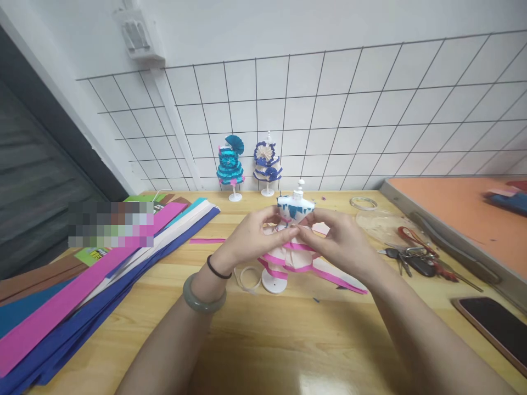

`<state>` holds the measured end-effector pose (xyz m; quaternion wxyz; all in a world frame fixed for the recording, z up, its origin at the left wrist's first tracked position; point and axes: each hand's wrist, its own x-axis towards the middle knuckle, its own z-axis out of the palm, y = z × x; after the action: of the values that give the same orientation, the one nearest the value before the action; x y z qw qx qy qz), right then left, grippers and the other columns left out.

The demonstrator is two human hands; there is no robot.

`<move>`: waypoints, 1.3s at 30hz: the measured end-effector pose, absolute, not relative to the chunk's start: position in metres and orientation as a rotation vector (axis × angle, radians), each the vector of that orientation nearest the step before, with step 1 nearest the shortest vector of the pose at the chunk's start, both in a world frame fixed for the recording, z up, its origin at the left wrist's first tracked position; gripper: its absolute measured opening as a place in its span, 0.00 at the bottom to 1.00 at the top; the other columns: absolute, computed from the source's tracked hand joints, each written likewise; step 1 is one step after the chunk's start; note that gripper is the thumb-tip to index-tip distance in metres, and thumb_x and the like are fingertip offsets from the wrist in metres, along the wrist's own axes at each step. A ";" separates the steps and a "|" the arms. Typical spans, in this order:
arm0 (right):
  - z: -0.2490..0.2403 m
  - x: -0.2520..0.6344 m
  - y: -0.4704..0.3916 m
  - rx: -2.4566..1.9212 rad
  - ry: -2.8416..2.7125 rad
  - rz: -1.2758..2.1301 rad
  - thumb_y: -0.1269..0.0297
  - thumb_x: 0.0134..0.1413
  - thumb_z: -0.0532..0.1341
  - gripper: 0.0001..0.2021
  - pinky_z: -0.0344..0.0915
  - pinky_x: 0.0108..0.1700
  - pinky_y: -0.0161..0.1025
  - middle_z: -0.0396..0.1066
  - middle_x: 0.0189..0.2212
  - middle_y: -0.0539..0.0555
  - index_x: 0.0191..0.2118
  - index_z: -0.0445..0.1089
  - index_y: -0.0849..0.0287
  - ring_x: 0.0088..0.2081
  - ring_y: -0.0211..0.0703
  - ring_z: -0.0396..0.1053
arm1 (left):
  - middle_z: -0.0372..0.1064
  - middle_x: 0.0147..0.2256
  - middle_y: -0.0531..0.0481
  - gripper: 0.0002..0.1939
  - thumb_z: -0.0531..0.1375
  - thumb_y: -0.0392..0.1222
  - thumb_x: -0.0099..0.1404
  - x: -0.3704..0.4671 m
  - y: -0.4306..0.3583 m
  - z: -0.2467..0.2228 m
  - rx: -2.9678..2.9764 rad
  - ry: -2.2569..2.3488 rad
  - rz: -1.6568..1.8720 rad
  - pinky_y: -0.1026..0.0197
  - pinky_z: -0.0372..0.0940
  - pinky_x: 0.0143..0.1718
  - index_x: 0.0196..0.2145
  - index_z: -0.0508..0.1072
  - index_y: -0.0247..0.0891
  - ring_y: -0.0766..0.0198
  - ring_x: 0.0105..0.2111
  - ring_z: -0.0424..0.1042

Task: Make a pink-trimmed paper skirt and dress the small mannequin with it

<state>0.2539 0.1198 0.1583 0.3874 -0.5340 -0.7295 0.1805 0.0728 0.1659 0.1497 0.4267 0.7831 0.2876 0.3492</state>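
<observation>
A miniature dress form (295, 204) stands upright in front of me on a round white base (274, 282). Its white bust carries bits of blue paper, and a tiered white paper skirt (298, 258) with pink edging hangs below the waist. My left hand (263, 233) is closed at the left of the waist, its thumb pressed onto the skirt's top. From the right, my right hand (333, 233) pinches the same waist area, and the two thumb tips nearly meet. A white strip with a pink edge (341, 275) trails to the right below my right hand. My fingers partly hide the waist.
Coloured crepe paper strips (102, 263) lie at left. Two finished-looking paper dresses, one teal (229, 164) and one white-and-blue (267, 164), stand against the gridded wall. At right are tape rolls (363, 203), keys (411, 260), a phone (498, 326) and an orange-topped board (453, 214).
</observation>
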 end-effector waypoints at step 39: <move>0.167 0.265 0.116 -1.248 -1.953 0.831 0.53 0.56 0.57 0.13 0.63 0.33 0.36 0.69 0.27 0.50 0.30 0.70 0.58 0.28 0.37 0.67 | 0.72 0.43 0.43 0.17 0.62 0.47 0.58 0.070 0.175 0.144 1.835 0.674 0.879 0.54 0.62 0.50 0.41 0.73 0.32 0.56 0.45 0.70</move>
<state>0.2647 0.1162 0.1674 0.3332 -0.4779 -0.7479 0.3182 0.0696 0.1746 0.1443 0.4786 0.7518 0.2762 0.3599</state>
